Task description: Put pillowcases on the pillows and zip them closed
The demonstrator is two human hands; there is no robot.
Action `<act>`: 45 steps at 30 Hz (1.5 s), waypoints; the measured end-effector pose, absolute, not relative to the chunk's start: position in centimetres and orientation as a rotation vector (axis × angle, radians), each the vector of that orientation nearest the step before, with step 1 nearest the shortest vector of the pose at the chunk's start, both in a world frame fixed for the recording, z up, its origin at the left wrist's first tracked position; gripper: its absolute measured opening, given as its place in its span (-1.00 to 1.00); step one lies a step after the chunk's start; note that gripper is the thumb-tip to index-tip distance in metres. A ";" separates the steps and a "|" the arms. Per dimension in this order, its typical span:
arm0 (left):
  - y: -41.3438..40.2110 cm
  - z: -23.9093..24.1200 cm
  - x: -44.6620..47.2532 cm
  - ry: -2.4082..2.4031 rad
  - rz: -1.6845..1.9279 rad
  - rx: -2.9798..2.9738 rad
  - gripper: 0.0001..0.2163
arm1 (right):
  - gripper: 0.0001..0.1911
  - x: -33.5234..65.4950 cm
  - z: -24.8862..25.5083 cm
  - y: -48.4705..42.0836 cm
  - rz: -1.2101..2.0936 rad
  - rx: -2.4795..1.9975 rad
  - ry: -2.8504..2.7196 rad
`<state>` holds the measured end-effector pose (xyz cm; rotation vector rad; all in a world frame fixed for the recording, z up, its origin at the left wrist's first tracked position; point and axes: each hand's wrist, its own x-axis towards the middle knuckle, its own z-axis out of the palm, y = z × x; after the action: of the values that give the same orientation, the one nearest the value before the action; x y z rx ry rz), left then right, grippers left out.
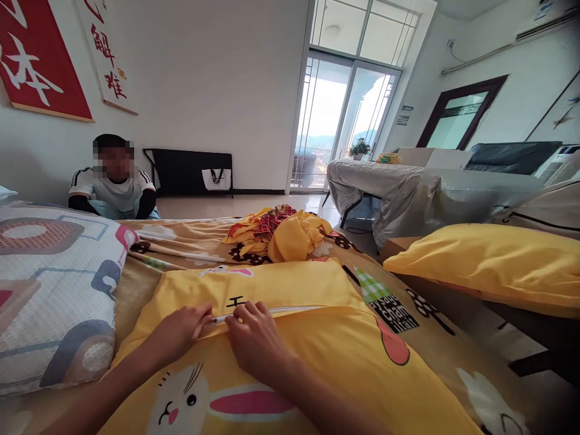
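Note:
A yellow pillowcase (317, 347) printed with white rabbits lies in front of me on the bed, plumped out over what seems to be a pillow. A white zipper (294, 310) runs across it. At the zipper's left part, my left hand (193, 320) is closed in a pinch on the cloth edge. Just to its right, my right hand (254, 332) has its fingers pressed together on the zipper; the zipper pull itself is hidden beneath them. A short gap of zipper shows between the two hands.
A patterned white pillow (58, 290) lies at left. Crumpled yellow cloth (290, 235) is on the bed sheet (435, 356) beyond. Another yellow pillow (489, 266) rests at right. A person (113, 187) sits past the bed. A plastic-covered table (408, 181) stands farther back.

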<state>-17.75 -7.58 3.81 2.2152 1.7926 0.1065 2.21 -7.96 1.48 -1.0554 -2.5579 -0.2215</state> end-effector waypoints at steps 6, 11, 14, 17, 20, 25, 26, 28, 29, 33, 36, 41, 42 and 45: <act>-7.4 3.6 -18.3 1.792 0.041 2.233 -0.79 | -0.88 0.6 0.5 -9.1 -0.304 -0.877 -2.634; -7.4 3.4 -19.6 1.812 -0.003 2.204 -0.76 | -0.88 1.0 -0.1 -8.9 -0.257 -0.892 -2.659; -7.7 3.4 -20.0 1.850 -0.020 2.189 -0.74 | -0.89 0.8 0.6 -9.0 -0.241 -0.903 -2.689; -8.0 3.6 -19.9 1.890 -0.019 2.207 -0.72 | -0.88 -0.4 1.9 -8.6 -0.185 -0.953 -2.721; -8.1 3.9 -19.8 1.928 -0.019 2.231 -0.71 | -0.85 -2.4 2.8 -7.4 -0.119 -1.030 -2.667; -8.2 3.6 -20.3 1.995 -0.043 2.230 -0.71 | -0.82 -4.6 2.1 -5.6 -0.008 -1.113 -2.728; -8.2 3.4 -20.4 2.008 -0.046 2.233 -0.71 | -0.81 -4.7 1.7 -5.5 -0.001 -1.095 -2.753; -8.2 3.0 -20.6 2.025 -0.039 2.254 -0.72 | -0.83 -4.5 1.2 -5.4 -0.031 -1.029 -2.776; -8.2 2.9 -20.8 2.028 -0.033 2.267 -0.72 | -0.83 -4.4 1.0 -5.4 -0.057 -0.994 -2.782; -8.2 2.6 -21.8 2.046 -0.045 2.292 -0.71 | -0.83 -4.1 0.8 -5.6 -0.115 -0.948 -2.769; -8.2 2.6 -22.5 2.069 -0.082 2.297 -0.72 | -0.83 -4.4 0.9 -5.6 -0.094 -0.952 -2.764; -8.4 2.6 -22.2 2.110 -0.022 2.316 -0.68 | -0.78 -4.5 2.0 -6.1 -0.065 -1.002 -2.603; -8.4 2.6 -22.2 2.110 0.004 2.291 -0.68 | -0.68 -4.3 2.4 -6.2 -0.073 -1.011 -2.522; -8.3 2.8 -23.0 2.078 0.070 2.170 -0.69 | -0.55 -2.5 3.3 -6.5 -0.094 -0.993 -2.466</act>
<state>-23.01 -8.31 2.78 2.1698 2.0777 0.0697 -2.51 -6.47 3.33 -0.9930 -2.4659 -0.0945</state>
